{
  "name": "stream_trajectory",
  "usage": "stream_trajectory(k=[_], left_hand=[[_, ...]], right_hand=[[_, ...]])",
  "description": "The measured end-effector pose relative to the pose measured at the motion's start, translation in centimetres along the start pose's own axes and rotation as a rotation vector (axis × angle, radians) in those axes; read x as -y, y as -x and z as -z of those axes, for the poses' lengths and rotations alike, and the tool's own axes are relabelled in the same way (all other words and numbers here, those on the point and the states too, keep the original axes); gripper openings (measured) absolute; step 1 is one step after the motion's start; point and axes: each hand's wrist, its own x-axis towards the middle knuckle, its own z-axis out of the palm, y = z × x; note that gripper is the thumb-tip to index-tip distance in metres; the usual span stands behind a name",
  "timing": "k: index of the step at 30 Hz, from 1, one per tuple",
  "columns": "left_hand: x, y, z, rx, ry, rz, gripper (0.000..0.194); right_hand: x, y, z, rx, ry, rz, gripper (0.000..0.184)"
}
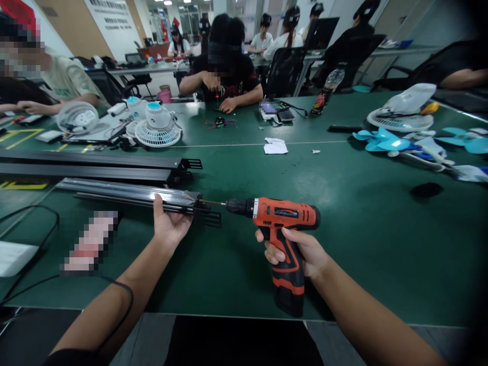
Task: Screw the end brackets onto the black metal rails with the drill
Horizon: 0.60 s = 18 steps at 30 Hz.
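The long dark channel-shaped bar (125, 193) looks like metal, glossy along its upper face, where pale streaks of light run; the long flat black bars (95, 170) beyond it are more nearly matt. The orange-and-black pistol-shaped drill (285, 213) appears to be plastic, smooth, with a soft sheen on its housing. The broad green counter (362, 244) is smooth and faintly glossy. White round slatted fan cages (158, 133) and light-blue fan blades (383, 140) look like smooth plastic; the small white folded scrap (275, 147) resembles matt paper.
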Motion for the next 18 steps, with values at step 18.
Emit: stream_trajectory(k=[18], left_hand=[[0.1, -0.66, 0.66, 0.044, 0.005, -0.018, 0.057]], right_hand=[[-0.07, -0.17, 0.02, -0.007, -0.013, -0.031, 0.042]])
